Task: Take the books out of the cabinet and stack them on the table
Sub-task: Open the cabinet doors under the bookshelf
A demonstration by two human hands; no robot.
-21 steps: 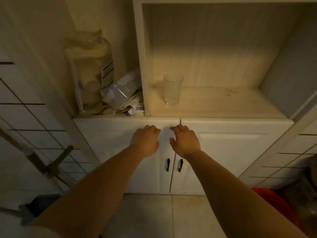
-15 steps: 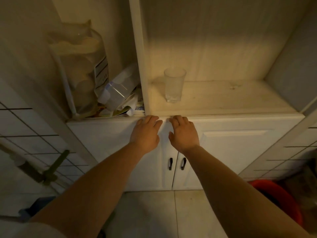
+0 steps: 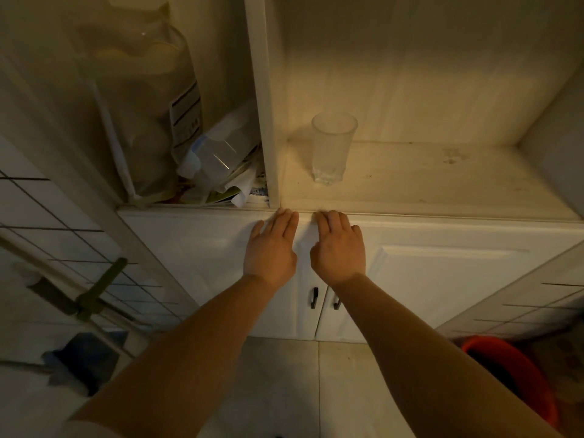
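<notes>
A white cabinet stands in front of me with two lower doors, the left door [image 3: 196,263] and the right door [image 3: 442,279], both shut. Each has a small black handle [image 3: 313,297] near the middle seam. My left hand [image 3: 271,248] lies flat on the top of the left door, fingertips at its upper edge. My right hand [image 3: 338,248] lies the same way on the right door, just beside the seam. No books are visible; the inside of the lower cabinet is hidden.
A clear drinking glass [image 3: 333,147] stands on the open shelf [image 3: 442,184] above the doors. The left niche holds a big plastic bag [image 3: 142,105] and crumpled packaging [image 3: 221,159]. A red bucket [image 3: 512,368] sits on the tiled floor at the right.
Both hands have slid up the doors from near the handles to the top edge, fingers straightening. The view has moved closer to the cabinet.
</notes>
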